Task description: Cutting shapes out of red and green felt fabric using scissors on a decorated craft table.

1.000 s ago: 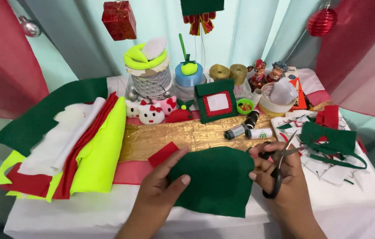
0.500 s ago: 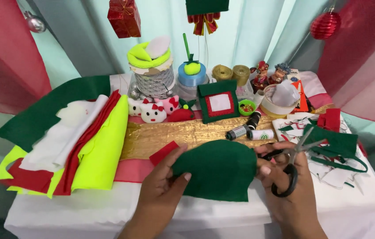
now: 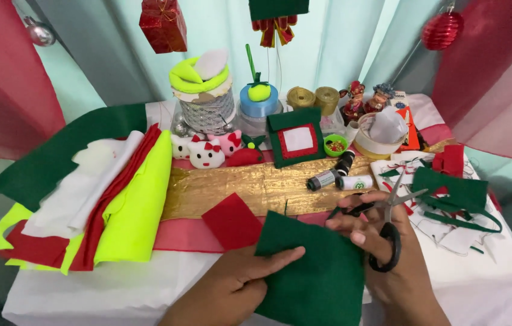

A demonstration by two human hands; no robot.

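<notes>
1. Near the table's (image 3: 147,290) front edge, centre-right: your left hand (image 3: 238,287) pins the green felt piece (image 3: 316,271), fingers closed on its left edge, index lying across the top face.
2. Your right hand (image 3: 383,253) grips the black-handled scissors (image 3: 389,223), fingers through the loops; blades slightly parted, tips pointing up-right, away from the felt.
3. Felt sits just left of and below the blades. Its top right corner touches your right fingers, so the right hand is nearer the cut edge.
4. Red felt square (image 3: 231,220) lies just beyond the felt's top left corner.
</notes>
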